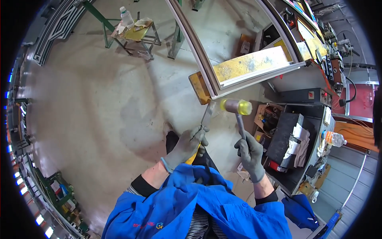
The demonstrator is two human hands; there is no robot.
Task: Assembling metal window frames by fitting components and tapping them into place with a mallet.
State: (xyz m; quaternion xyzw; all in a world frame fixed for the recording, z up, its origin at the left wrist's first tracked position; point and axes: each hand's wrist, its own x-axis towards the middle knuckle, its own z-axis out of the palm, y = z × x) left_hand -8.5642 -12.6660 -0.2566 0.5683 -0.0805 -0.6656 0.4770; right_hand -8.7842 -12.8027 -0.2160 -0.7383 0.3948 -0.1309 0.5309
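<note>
My left hand (191, 141), in a grey glove, is closed around a tool with a yellow handle (193, 156) and a flat metal blade (206, 116). The blade points up toward the near corner of a metal-profile frame (215, 91); I cannot tell if its tip touches. In my gloved right hand (250, 153) is a mallet (237, 106), gripped by its dark handle. The mallet's head, with translucent yellow faces, hangs just below the frame's lower rail, close to the blade. The frame rests on a worn yellow board (254, 63).
At my right stands an open dark cabinet (288, 175) with a black box (283, 135) and rags in it. A plastic bottle (336, 139) is beside it. A small stool (139, 33) carrying a bottle (126, 16) stands far left, on the grey floor (103, 103).
</note>
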